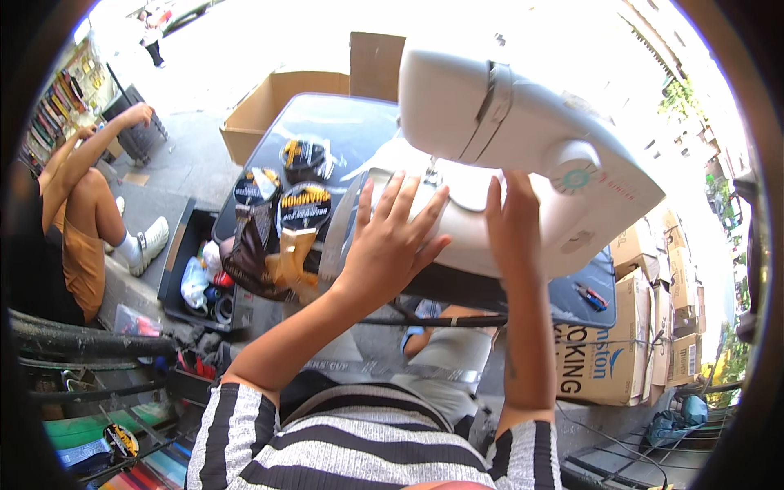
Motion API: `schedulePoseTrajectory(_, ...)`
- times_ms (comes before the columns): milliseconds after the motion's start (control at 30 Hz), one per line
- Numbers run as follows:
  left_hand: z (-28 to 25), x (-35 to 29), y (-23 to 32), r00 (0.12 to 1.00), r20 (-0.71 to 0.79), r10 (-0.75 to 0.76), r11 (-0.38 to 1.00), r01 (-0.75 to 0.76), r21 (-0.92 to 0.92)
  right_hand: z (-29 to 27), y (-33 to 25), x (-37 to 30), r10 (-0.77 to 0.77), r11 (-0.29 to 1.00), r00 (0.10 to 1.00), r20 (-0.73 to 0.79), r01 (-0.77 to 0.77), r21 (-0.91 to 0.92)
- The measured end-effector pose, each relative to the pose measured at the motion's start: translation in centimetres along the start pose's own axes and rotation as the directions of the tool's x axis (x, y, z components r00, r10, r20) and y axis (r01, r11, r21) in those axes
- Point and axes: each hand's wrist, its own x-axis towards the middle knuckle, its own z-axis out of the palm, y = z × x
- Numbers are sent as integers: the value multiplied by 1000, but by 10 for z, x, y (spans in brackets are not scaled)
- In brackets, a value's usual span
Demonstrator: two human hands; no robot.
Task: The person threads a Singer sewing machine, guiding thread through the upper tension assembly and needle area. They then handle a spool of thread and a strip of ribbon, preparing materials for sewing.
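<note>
A white sewing machine [523, 122] stands on the dark table, its arm overhanging both my hands. My left hand [396, 233] lies palm down on the machine's pale bed, fingers spread, left of the needle area [433, 173]. A white piece, perhaps cloth, shows beyond its fingertips. At the bed's right side, below the dial [576, 175], is my right hand [516, 208]. Its fingers are bent and close together, with the thumb on the left; whatever they hold is hidden. Left of the machine sit several round packs with black-and-yellow labels [305, 207] and a tan strip of material [296, 261].
The dark table [347, 114] has a small red-and-blue tool [591, 297] near its right edge. Cardboard boxes [621, 343] are stacked at right; an open carton [286, 90] stands behind. A black bin [192, 261] holds odds and ends. Another person [73, 212] sits at left.
</note>
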Motion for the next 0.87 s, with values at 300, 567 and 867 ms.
schedulePoseTrajectory(300,-3,1,6,1000,23,-19,999,17,49,0,8,-48,-187,980,979,-74,192,56)
schedulePoseTrajectory(567,-5,2,10,1000,26,-11,994,8,104,2,12,-50,-211,975,967,-139,219,44)
schedulePoseTrajectory(867,-4,3,12,999,46,-24,998,22,58,0,14,-53,-189,971,974,-122,204,123)
